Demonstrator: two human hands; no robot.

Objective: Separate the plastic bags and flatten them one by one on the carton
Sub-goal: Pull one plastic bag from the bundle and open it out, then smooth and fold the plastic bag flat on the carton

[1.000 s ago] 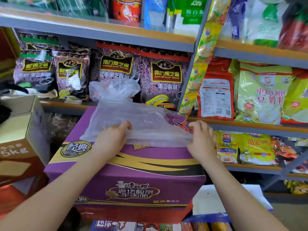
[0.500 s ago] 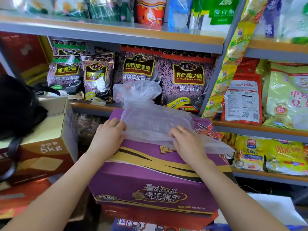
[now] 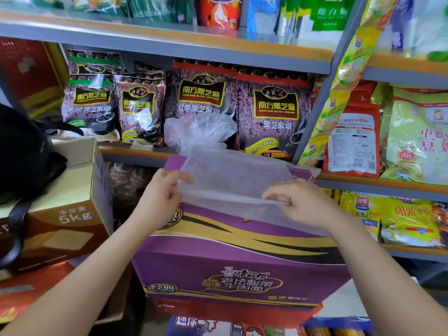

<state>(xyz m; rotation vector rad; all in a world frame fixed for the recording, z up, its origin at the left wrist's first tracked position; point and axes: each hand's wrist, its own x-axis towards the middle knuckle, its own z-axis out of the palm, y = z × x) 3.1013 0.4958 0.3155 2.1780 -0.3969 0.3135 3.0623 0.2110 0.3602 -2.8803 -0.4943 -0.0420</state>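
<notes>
Clear plastic bag (image 3: 232,175): spread between my two hands, lifted at its near edge, its far part lying over the top of the purple carton (image 3: 232,258).
My left hand (image 3: 162,195): at the bag's left edge, thumb and fingers pinched shut on the film.
My right hand (image 3: 298,202): at the bag's near edge to the right, fingers curled and pinching the film.
Crumpled bags (image 3: 198,132): bunched at the carton's far edge, just beyond the flat one, against the sesame packets (image 3: 274,110).
Brown box (image 3: 60,214): left of the carton.

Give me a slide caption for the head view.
Both hands pinch a clear plastic bag over the purple carton.
</notes>
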